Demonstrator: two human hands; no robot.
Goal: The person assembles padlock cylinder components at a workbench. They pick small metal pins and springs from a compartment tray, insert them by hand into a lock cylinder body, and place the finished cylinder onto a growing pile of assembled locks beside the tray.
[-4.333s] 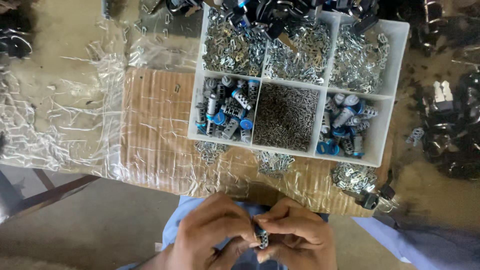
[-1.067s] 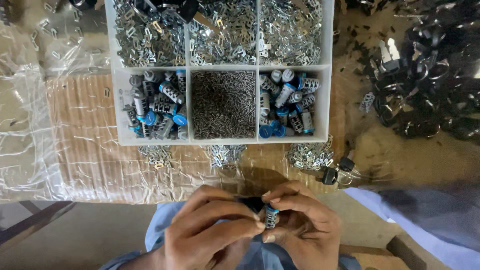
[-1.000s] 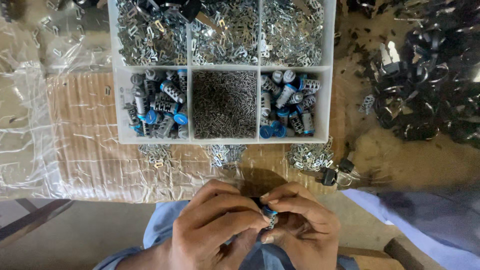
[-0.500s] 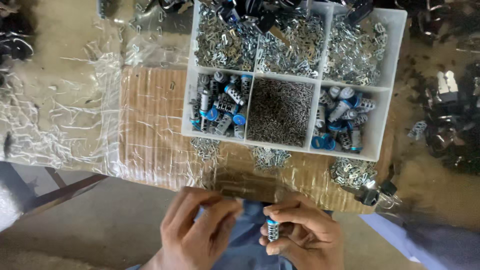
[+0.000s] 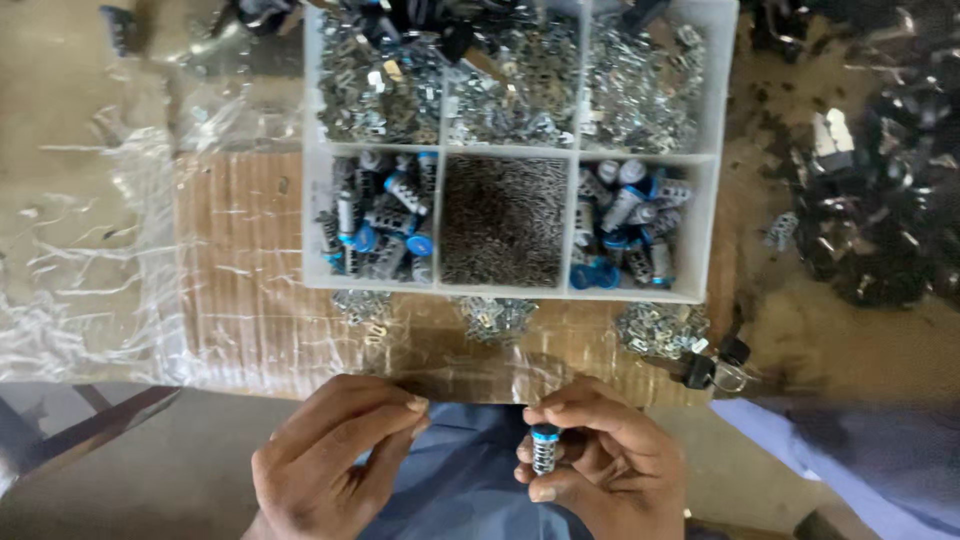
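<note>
Pinching a small metal cylinder with a blue cap (image 5: pixel 545 450) upright between thumb and fingertips, the right hand (image 5: pixel 598 462) sits low in the view, just in front of the tabletop (image 5: pixel 120 240) edge and over blue cloth (image 5: pixel 462 478). The left hand (image 5: pixel 335 455) is just beside it, apart from the cylinder, fingers curled loosely together and holding nothing that can be seen.

Beyond the hands, a sheet of brown corrugated cardboard (image 5: pixel 240 290) lies under clear plastic film (image 5: pixel 80 300). On it stands a white divided tray (image 5: pixel 712 180). Its near row holds blue-capped cylinders (image 5: pixel 385 225) at left, a mass of tiny dark springs (image 5: pixel 505 220) in the middle compartment, and more blue-capped cylinders (image 5: pixel 625 225) at right. The far row holds small silvery metal clips (image 5: pixel 510 80). Little heaps of clips (image 5: pixel 660 328) lie on the cardboard just in front of the tray. A pile of dark metal parts (image 5: pixel 880 220) lies to the right.
</note>
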